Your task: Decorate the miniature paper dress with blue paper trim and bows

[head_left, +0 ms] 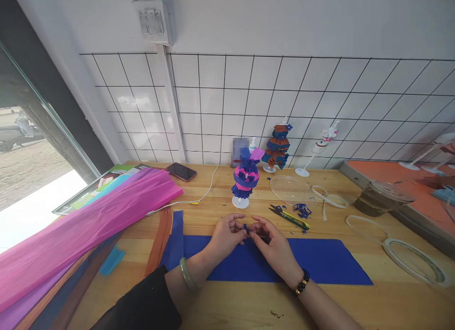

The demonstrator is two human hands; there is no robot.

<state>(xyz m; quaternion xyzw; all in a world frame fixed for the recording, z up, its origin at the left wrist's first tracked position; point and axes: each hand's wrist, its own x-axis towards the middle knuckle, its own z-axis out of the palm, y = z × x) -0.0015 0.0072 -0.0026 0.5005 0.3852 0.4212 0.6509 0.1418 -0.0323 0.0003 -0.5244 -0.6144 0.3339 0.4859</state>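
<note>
Left hand (227, 233) and right hand (269, 241) pinch small dark-blue paper-like piece (245, 227) between fingertips, just above wide deep-blue paper sheet (320, 261) (piece's exact shape mostly hidden by fingers). Clear plastic cup (382, 200), brownish inside, stands well apart at right; contents too blurred to name. Hands turned toward each other, fingers curled, forearms slanting up from below. Beyond hands: pink-and-blue ruffled figure (246, 180) on round white base; right of it, yellow-and-black snips (291, 218) near dark-blue trimmings (302, 210) on pale wooden table (231, 306).
</note>
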